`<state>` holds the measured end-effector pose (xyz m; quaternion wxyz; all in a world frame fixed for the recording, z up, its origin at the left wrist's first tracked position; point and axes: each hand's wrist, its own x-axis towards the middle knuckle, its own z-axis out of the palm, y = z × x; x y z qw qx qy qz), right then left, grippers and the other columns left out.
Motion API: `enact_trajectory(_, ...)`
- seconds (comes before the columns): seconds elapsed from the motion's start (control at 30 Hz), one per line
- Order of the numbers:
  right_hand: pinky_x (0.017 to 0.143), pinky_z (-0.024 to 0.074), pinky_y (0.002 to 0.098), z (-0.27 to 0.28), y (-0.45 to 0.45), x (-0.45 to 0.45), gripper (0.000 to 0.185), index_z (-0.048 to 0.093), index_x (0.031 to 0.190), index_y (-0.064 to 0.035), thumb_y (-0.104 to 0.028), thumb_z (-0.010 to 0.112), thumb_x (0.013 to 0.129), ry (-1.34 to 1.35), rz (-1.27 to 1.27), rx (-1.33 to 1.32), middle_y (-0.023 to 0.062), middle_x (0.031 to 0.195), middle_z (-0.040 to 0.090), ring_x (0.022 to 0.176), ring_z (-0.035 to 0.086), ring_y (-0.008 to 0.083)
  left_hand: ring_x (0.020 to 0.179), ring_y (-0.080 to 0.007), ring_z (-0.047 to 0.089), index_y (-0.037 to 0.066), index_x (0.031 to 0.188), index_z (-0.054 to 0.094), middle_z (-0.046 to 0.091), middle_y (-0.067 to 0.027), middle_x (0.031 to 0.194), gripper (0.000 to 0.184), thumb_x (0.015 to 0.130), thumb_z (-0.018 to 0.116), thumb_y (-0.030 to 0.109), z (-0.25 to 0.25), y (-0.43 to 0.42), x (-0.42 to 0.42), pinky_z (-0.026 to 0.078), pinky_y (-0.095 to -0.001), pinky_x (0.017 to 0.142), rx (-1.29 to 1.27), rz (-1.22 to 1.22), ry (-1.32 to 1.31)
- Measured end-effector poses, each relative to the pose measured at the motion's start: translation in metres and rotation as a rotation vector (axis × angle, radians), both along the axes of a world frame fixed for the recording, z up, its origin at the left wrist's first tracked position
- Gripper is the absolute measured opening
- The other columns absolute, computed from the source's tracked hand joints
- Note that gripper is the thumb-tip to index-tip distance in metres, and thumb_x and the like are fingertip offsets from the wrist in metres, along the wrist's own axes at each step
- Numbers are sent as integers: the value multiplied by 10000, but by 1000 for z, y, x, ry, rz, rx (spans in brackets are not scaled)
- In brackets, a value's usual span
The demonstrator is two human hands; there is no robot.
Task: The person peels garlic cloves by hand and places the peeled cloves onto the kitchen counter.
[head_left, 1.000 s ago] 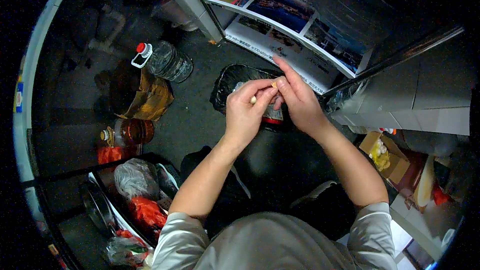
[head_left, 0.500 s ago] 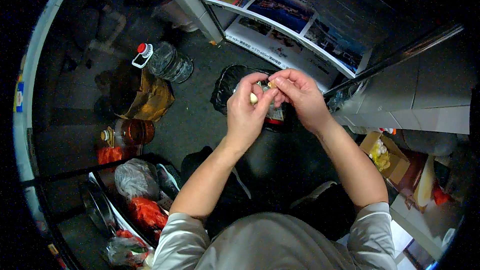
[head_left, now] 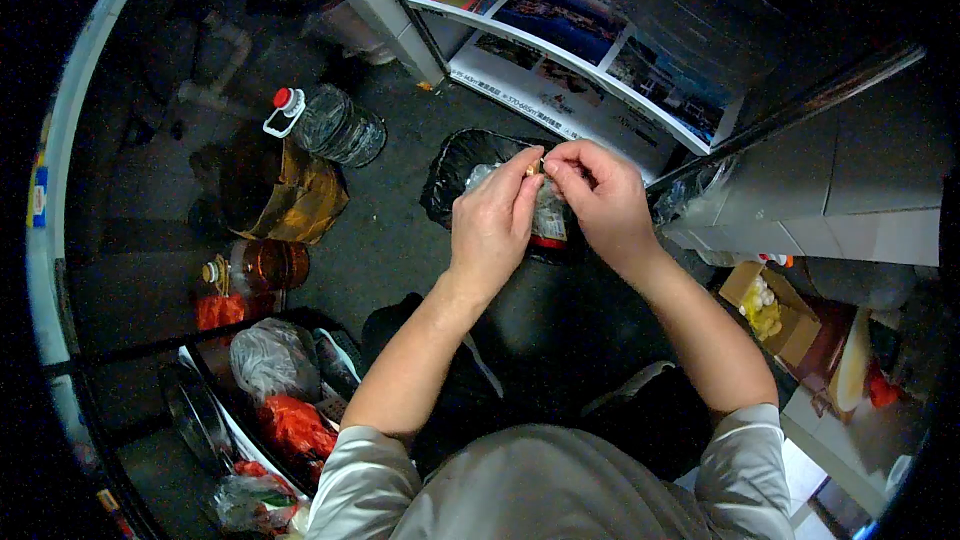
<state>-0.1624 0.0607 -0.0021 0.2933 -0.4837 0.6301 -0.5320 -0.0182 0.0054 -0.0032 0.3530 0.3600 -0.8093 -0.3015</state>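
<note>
Small tan-brown piece (head_left: 533, 169) pinched by left hand (head_left: 488, 225); right hand's (head_left: 607, 202) fingertips at piece's three o'clock, grip unclear; long axis indistinct.

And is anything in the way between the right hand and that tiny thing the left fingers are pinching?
Nothing visible: the right hand is right up at the small brownish piece in the left hand. The black-lined bin is below both hands, not between.
</note>
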Motion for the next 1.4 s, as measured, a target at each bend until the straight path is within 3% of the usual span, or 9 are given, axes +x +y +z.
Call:
enact_trajectory(0.07,703,550,360,5,-1,4,184,670,928,-8,-187,626,916,105,-7,-66,158,869,697,771,694,259,839,-333,694,24,1145,641,697,-177,955,238,922,616,102,-6,-4,0,553,-396,714,-145,-21,2)
enact_trajectory(0.2,703,550,424,12,-1,5,163,673,915,-15,-170,628,888,224,-15,-86,190,855,694,779,691,352,836,-328,693,24,1135,645,698,-173,962,233,919,620,106,-4,-4,0,557,-395,710,-207,-29,-77)
enact_trajectory(0.33,682,552,444,15,0,6,153,655,872,-13,-159,611,886,260,-23,-71,194,815,682,756,682,370,845,-317,695,40,1148,652,701,-157,983,246,910,628,100,-2,-3,2,561,-381,720,-202,-37,-107)
enact_trajectory(0.4,659,550,477,16,0,7,140,627,819,-17,-141,595,878,485,-17,-98,201,799,670,738,667,392,867,-309,700,56,1164,656,705,-148,1012,262,906,632,93,-2,-4,2,565,-370,742,-173,-42,-133)
enact_trajectory(0.5,617,536,393,12,-1,5,70,681,851,-10,-72,649,844,514,-32,-134,181,756,675,684,673,345,792,-322,682,15,1117,649,687,-155,916,226,909,631,103,-3,-3,0,555,-388,678,-261,-42,-108)
enact_trajectory(0.6,624,545,485,11,-1,4,129,611,793,-28,-139,598,858,489,-22,-148,191,764,658,718,660,389,783,-321,682,13,1097,648,687,-155,914,206,913,624,101,-4,-2,-1,555,-385,671,-300,-55,-81)
enact_trajectory(1.0,613,547,449,6,-1,7,92,649,835,-43,-132,628,849,343,-108,-205,169,770,670,697,669,358,747,-318,667,24,1090,639,670,-152,868,182,922,602,82,1,1,-5,541,-388,656,-317,-57,-80)
enact_trajectory(1.3,619,549,427,2,-1,-4,129,652,865,-35,-158,618,889,428,-123,-118,176,762,674,678,678,353,832,-340,679,16,1127,626,682,-181,935,210,933,591,87,-4,-1,-4,545,-402,709,-204,-66,-63)
enact_trajectory(1.4,612,547,405,-11,-5,-16,126,648,861,-24,-140,612,892,194,-167,-79,181,745,670,654,691,319,843,-246,713,14,1172,632,708,-149,979,232,957,578,80,-11,-2,0,553,-337,715,-98,-4,-48)
